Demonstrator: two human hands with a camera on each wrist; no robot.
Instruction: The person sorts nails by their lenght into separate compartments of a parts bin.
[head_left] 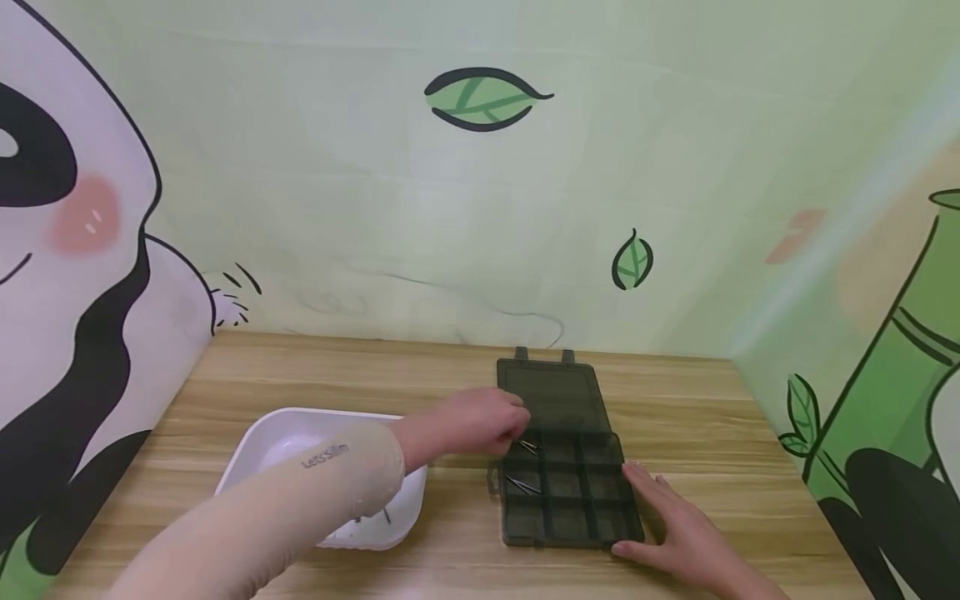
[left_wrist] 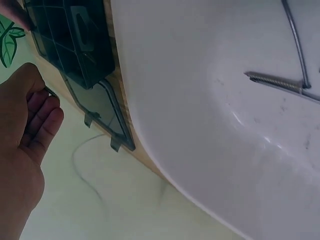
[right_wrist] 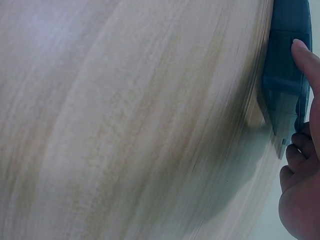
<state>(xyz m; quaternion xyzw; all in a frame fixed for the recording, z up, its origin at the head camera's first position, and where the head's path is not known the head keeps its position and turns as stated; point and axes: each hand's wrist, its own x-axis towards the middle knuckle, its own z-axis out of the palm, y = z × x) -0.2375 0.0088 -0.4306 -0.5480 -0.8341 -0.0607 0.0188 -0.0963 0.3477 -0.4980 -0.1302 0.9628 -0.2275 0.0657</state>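
Note:
My left hand (head_left: 483,421) is over the back left of a dark compartment box (head_left: 566,492), pinching a screw (left_wrist: 51,92) between thumb and fingers; its threaded end sticks out in the left wrist view. Screws (head_left: 523,485) lie in two of the left-hand compartments. The box stands with its lid (head_left: 555,392) folded back flat behind it. At the front right corner, my right hand (head_left: 686,529) grips the box, thumb on the front side (right_wrist: 287,60) and fingers along the right side.
Left of the box is a white tray (head_left: 262,433), partly covered by my left sleeve (head_left: 300,500). Inside it lie loose screws (left_wrist: 275,82). The wooden table (head_left: 705,417) ends at a wall (head_left: 360,208) printed with leaves and a panda.

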